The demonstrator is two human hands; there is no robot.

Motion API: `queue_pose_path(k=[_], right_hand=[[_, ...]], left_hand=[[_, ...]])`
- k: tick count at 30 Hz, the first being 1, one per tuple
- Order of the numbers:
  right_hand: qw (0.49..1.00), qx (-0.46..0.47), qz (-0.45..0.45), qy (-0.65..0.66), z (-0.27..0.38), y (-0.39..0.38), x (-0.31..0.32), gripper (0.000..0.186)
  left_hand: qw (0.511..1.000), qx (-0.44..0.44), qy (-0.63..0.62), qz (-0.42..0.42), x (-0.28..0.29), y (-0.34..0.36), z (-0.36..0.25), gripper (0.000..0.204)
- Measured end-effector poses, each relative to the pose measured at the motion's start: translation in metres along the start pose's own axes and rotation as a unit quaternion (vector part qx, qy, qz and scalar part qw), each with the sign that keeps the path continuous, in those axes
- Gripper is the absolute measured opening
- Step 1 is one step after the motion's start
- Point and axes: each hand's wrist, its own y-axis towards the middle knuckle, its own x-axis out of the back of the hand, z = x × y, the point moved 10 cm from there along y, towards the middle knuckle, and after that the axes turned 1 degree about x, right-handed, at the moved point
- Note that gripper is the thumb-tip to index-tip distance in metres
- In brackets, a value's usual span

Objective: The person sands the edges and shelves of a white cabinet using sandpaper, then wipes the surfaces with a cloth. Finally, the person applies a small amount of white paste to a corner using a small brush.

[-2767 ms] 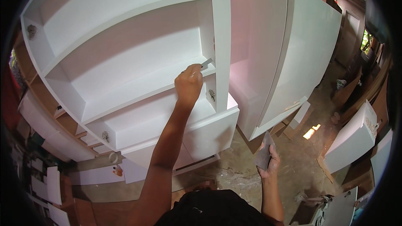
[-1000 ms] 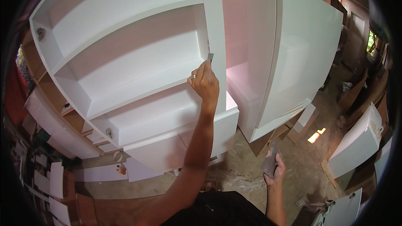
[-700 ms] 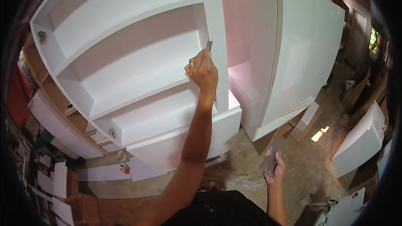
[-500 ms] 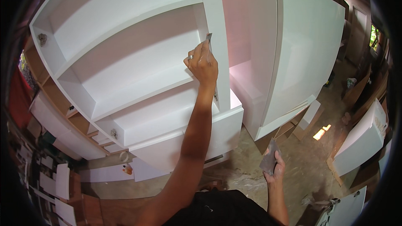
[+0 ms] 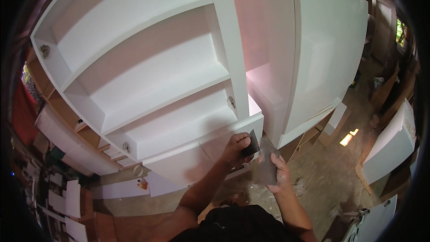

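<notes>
My left hand [image 5: 237,150] is closed on a small dark scraper blade [image 5: 253,141], low in front of the lower doors [image 5: 172,168] of the white cabinet. Just right of it, my right hand [image 5: 280,175] grips a flat grey plate [image 5: 266,163], slightly blurred by motion. The two tools are close together; I cannot tell if they touch. Above them rises the open white shelving [image 5: 170,89], with metal hinges [image 5: 231,101] on its inner sides.
A tall glossy white cabinet [image 5: 324,54] stands to the right over wood pieces. White boards [image 5: 385,148] lean at the far right, with brown panels behind. Boards [image 5: 118,192] and a tape roll [image 5: 138,169] lie low left; stacked panels [image 5: 71,197] fill the left edge.
My left hand has come down from the shelf's right upright to just above my waist. My right hand has risen and moved left, so the two tools are now side by side.
</notes>
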Motion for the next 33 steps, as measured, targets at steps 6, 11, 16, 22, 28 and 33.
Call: queue_pose_path(k=[6,11,16,22,28,33], right_hand=[[0.999,-0.047,-0.004,-0.01,-0.016,0.005,-0.017,0.036],[1.0,-0.005,-0.028,-0.003,0.011,0.013,-0.011,0.034],[0.937,0.318,-0.084,-0.12,0.093,0.006,-0.004,0.03],[0.808,0.517,-0.113,-0.258,0.11,-0.024,-0.028,0.036],[0.727,0.441,-0.049,-0.524,0.095,-0.019,-0.045,0.031],[0.945,0.247,-0.089,-0.197,0.068,0.001,0.017,0.029]], left_hand=[[0.998,0.053,0.04,0.0,0.022,-0.007,0.006,0.021],[0.911,0.149,0.383,-0.009,0.036,-0.015,-0.016,0.017],[0.945,0.003,0.257,-0.204,0.037,-0.028,-0.062,0.018],[0.931,-0.079,0.243,-0.261,-0.01,-0.012,-0.016,0.018],[0.936,-0.097,0.23,-0.249,-0.019,-0.002,-0.021,0.014],[0.856,-0.222,0.428,-0.187,-0.034,-0.037,-0.054,0.013]])
